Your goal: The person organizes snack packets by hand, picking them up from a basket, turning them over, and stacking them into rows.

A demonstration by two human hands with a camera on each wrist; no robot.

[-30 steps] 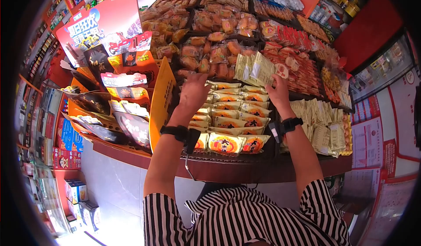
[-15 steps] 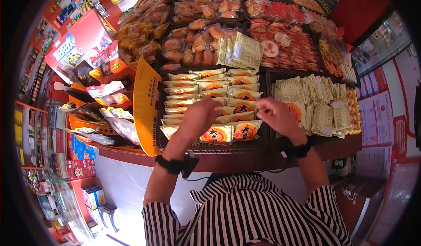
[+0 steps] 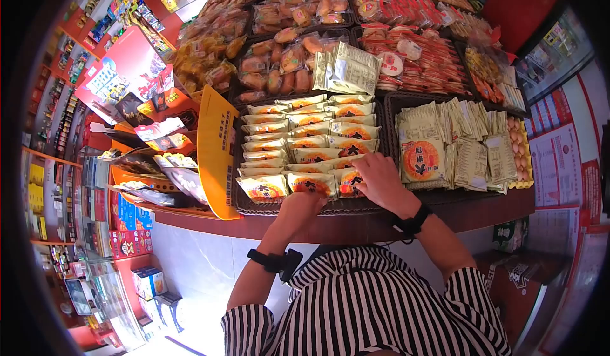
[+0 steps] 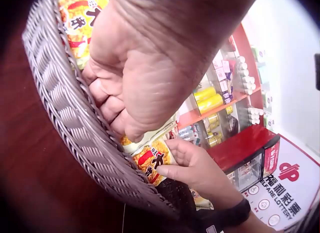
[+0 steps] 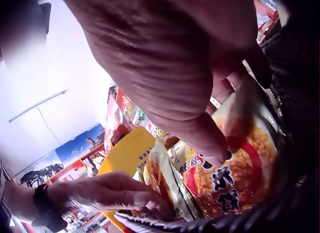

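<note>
Rice cracker packets with orange-and-red fronts stand in rows in a dark woven basket. My left hand is at the front row, its fingers curled at the lower edge of the middle packet. In the left wrist view those fingers are bent close inside the basket rim. My right hand holds the front right packet, thumb on its printed face and fingers behind it. Both hands are side by side.
To the right is a basket of flat gold packets. Behind lie a loose stack of gold packets, bagged buns and red-wrapped snacks. An orange cardboard display stands close on the left.
The right hand has left the gold stack at the back. Both hands have come down toward me to the front row of cracker packets. The head view has shifted.
</note>
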